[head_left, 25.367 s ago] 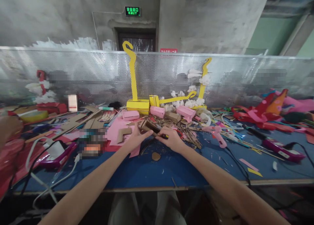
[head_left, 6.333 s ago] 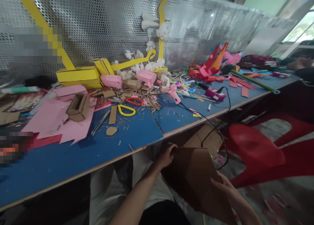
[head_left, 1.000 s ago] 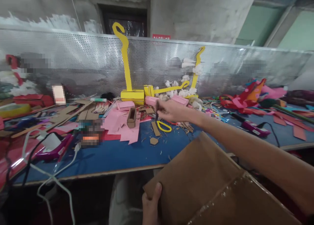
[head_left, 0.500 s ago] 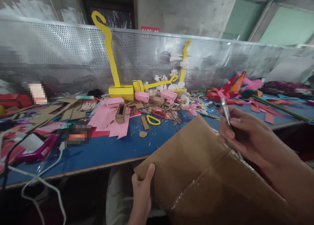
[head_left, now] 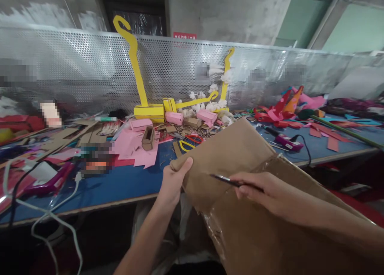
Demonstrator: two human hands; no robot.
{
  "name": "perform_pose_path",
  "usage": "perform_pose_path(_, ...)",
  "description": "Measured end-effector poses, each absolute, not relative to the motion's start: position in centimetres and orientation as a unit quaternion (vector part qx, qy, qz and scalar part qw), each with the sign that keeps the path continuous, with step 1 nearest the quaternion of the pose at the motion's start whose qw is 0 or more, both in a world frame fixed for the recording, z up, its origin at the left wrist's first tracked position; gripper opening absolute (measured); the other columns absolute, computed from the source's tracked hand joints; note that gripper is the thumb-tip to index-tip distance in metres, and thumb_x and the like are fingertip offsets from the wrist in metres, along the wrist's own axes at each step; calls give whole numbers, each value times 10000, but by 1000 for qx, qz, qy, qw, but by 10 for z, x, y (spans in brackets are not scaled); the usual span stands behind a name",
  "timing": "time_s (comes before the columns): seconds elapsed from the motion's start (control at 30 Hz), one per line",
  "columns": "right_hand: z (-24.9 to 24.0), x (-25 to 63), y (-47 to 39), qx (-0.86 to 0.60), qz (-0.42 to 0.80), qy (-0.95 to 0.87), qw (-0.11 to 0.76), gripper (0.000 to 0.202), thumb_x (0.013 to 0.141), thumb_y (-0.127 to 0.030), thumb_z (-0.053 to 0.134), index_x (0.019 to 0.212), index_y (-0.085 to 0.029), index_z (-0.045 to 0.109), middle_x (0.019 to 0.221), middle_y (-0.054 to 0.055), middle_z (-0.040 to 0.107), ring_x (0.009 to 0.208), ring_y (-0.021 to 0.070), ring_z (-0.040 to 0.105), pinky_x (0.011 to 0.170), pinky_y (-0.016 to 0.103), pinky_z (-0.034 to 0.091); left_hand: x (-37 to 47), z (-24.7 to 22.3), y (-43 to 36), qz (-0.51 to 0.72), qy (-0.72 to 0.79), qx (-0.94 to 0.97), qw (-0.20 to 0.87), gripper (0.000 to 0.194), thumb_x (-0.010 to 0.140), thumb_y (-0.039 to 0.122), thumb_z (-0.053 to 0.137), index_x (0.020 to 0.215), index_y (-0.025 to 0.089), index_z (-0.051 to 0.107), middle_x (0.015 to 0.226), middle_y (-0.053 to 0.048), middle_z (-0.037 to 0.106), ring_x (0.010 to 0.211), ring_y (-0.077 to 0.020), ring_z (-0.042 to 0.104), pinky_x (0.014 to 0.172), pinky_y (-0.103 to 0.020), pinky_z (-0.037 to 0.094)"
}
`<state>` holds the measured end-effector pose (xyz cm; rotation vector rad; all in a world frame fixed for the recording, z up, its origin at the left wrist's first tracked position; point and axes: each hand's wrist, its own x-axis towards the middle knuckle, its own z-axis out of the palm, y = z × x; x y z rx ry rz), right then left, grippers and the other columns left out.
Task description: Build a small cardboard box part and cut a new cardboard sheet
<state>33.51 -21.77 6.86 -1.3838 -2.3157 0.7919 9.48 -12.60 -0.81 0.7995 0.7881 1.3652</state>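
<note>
A large brown cardboard sheet (head_left: 231, 145), with clear tape along its fold, is tilted up in front of the table edge. My left hand (head_left: 174, 182) grips its left corner, thumb on top and fingers behind. My right hand (head_left: 265, 191) is closed round a slim pen-like tool (head_left: 222, 179) with a dark handle and a silvery front end. The tool lies low over the upper panel, pointing left towards my left thumb. Whether its tip touches the cardboard I cannot tell.
Behind stands a blue table (head_left: 132, 185) strewn with pink paper (head_left: 147, 153), cardboard scraps and yellow-handled scissors (head_left: 186, 146). Tall yellow hooked shapes (head_left: 136, 73) lean by a perforated metal screen (head_left: 183, 63). White cables (head_left: 67, 227) hang at left; a purple device (head_left: 288, 142) lies at right.
My right hand has come down and left, from the cardboard's right edge to over its upper panel, tool now pointing left. The cardboard and my left hand have shifted up.
</note>
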Motion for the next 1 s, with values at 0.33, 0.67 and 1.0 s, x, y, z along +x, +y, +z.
perform_pose_path(0.33, 68, 321, -180, -275, -122, -954, 3, 293, 1047, -206, 419, 812, -185, 593, 749, 14, 680, 584, 153, 520, 621, 318, 302, 86, -19, -69, 604, 342, 318, 646, 454, 553, 326, 938, 930, 125, 783, 972, -122, 804, 864, -250, 766, 877, -370, 602)
perform_pose_path(0.67, 90, 293, -148, -190, -220, -954, -75, 204, 1024, -263, 513, 853, -193, 599, 698, -3, 655, 575, 153, 528, 603, 328, 206, 84, -23, -74, 625, 334, 308, 635, 485, 556, 338, 935, 944, 96, 774, 952, -144, 800, 836, -262, 766, 865, -401, 601)
perform_pose_path(1.0, 98, 295, -143, -170, -266, -946, -75, 399, 1066, -390, 398, 775, -194, 588, 602, -17, 620, 493, 132, 451, 601, 326, 213, 83, -26, -72, 627, 338, 313, 629, 497, 540, 355, 939, 936, 102, 777, 928, -130, 803, 803, -253, 762, 830, -393, 609)
